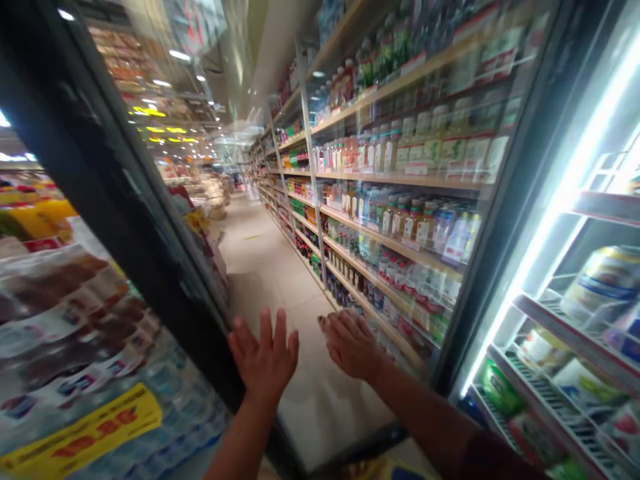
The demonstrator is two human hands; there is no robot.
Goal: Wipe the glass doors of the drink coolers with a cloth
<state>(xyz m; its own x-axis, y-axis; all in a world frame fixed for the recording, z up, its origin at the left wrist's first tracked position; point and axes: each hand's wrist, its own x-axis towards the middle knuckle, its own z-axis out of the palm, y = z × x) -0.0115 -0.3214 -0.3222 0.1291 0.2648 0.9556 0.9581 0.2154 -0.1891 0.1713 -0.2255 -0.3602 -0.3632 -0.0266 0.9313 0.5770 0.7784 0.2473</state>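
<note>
A glass cooler door [320, 427] with a dark frame fills the middle of the head view. My left hand [263, 360] is raised at the glass beside the door's left frame bar [165, 260], its fingers spread and stretched upward. To its right, my right hand [353, 343] is up in front of the glass, palm turned down, fingers close together and slightly bent. No object shows in either hand. Whether the palms touch the glass, I cannot tell.
Lit cooler shelves [555, 320] with cans and packs stand at the right. Through the glass, long shelves of bottles [410, 220] line an aisle floor [255, 253]. Wrapped bottle packs [65, 320] with a yellow price sign [85, 430] are stacked at the left.
</note>
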